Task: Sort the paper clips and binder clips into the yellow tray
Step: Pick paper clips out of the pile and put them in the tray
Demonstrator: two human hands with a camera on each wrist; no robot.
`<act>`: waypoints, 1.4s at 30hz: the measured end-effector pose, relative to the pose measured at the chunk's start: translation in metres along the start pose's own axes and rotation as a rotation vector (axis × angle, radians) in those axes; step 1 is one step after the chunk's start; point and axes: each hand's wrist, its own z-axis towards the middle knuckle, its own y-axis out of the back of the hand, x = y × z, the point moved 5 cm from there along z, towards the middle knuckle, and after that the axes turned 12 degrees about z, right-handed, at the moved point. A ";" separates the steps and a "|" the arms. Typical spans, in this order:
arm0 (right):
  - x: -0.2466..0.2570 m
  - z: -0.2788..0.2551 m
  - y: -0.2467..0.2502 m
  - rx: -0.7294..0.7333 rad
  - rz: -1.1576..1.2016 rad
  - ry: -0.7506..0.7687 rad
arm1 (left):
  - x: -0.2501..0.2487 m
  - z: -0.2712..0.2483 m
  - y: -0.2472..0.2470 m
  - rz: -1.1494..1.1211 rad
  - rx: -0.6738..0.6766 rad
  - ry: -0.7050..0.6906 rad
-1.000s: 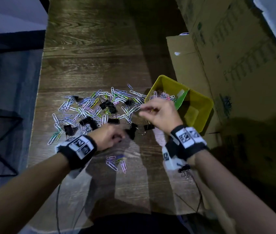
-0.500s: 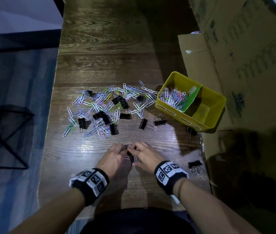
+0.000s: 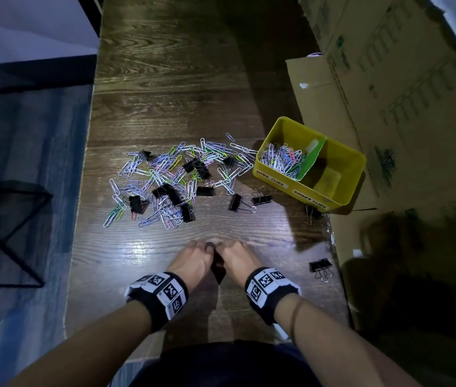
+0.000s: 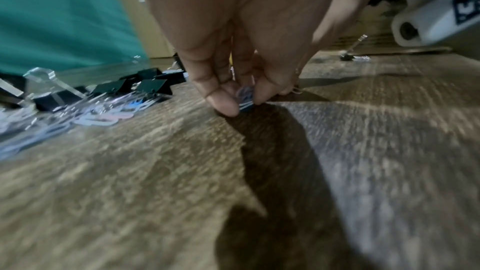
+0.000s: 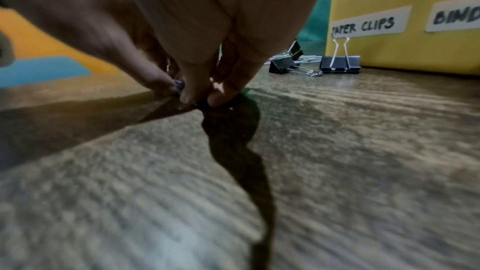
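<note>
Inside yellow tray [image 3: 356, 174]: paper clips [image 3: 281, 160].

yellow tray [image 5: 405, 48] labels "PAPER CLIPS", "BINDER CLIPS"

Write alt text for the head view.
Both hands, left hand and right hand, meet fingertip to fingertip low on a dark wooden table. Beyond them lies a mixed pile of clips; right, a yellow tray holds paper clips in one compartment.
</note>
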 end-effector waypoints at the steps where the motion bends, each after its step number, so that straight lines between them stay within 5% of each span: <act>1: -0.001 -0.002 -0.001 -0.004 0.001 0.007 | -0.001 0.000 0.003 -0.022 0.015 -0.024; 8: -0.001 -0.008 -0.011 0.002 -0.054 -0.023 | -0.009 -0.007 0.018 0.028 0.188 -0.148; 20: 0.003 -0.016 -0.009 -0.099 -0.058 0.005 | -0.006 -0.002 0.013 0.064 0.174 -0.094; 26: -0.005 -0.015 -0.006 -0.113 0.172 -0.065 | 0.001 0.003 0.009 -0.016 0.119 -0.086; 31: -0.023 -0.022 0.010 -0.306 0.645 -0.211 | 0.027 0.003 0.010 -0.439 0.047 0.167; 35: -0.035 -0.032 0.032 -0.433 1.073 -0.243 | 0.046 0.012 0.008 -1.007 0.134 0.335; 42: -0.052 -0.051 0.134 -0.802 1.362 -0.117 | 0.060 0.078 0.105 -1.470 0.009 0.142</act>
